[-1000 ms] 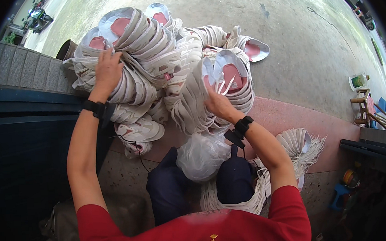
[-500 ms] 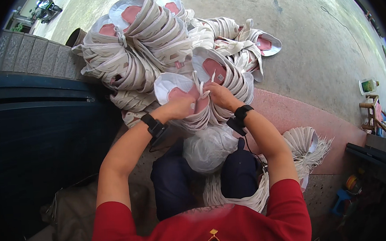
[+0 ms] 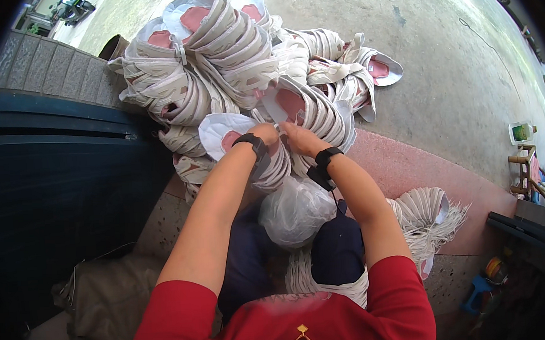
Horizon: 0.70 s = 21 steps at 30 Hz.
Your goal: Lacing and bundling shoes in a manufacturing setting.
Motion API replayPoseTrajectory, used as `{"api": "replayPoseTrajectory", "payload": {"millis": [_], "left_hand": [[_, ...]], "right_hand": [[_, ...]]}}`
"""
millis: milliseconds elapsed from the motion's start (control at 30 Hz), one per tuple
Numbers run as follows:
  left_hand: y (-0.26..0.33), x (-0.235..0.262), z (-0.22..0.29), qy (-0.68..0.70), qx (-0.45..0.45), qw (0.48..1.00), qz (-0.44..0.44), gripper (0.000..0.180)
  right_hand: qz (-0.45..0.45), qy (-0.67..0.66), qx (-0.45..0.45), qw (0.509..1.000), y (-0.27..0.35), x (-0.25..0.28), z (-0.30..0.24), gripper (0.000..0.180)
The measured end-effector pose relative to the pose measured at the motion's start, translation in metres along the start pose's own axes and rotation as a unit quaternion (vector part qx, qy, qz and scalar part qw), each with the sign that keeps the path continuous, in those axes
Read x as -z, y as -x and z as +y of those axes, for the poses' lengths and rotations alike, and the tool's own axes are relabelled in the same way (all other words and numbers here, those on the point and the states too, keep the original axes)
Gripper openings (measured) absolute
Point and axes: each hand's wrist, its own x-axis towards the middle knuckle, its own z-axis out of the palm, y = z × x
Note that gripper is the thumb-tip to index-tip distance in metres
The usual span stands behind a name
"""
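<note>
My left hand [image 3: 264,134] and my right hand [image 3: 303,139] meet over a bundle of white shoe uppers [image 3: 271,173], fingers closed. Between them a short bit of white lace [image 3: 277,128] shows, pinched by both hands; the rest is hidden by the fingers. The upper under my left wrist shows a white lining [image 3: 214,131] with a pink patch. Just beyond my right hand stands another row of nested uppers [image 3: 325,112], also pink inside.
Tied bundles of shoe uppers [image 3: 226,53] pile up ahead. A clear plastic bag [image 3: 297,212] sits between my knees. More uppers with loose laces [image 3: 430,216] lie at right. A dark blue panel [image 3: 64,178] borders the left; a small bamboo stool [image 3: 524,168] stands far right.
My left hand has moved right and slightly up, close against my right hand. My right hand has shifted a little left. The laces that stuck up between the hands are now mostly hidden.
</note>
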Motion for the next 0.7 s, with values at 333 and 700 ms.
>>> {"api": "replayPoseTrajectory", "payload": {"millis": [333, 700], "left_hand": [[-0.005, 0.005, -0.011, -0.003, -0.067, 0.994, 0.082, 0.040], [0.165, 0.172, 0.058, 0.712, -0.275, 0.646, 0.029, 0.010]], "right_hand": [[-0.055, 0.153, 0.016, 0.987, 0.007, -0.007, -0.002, 0.012], [-0.002, -0.046, -0.103, 0.994, 0.038, 0.046, -0.046, 0.026]]}}
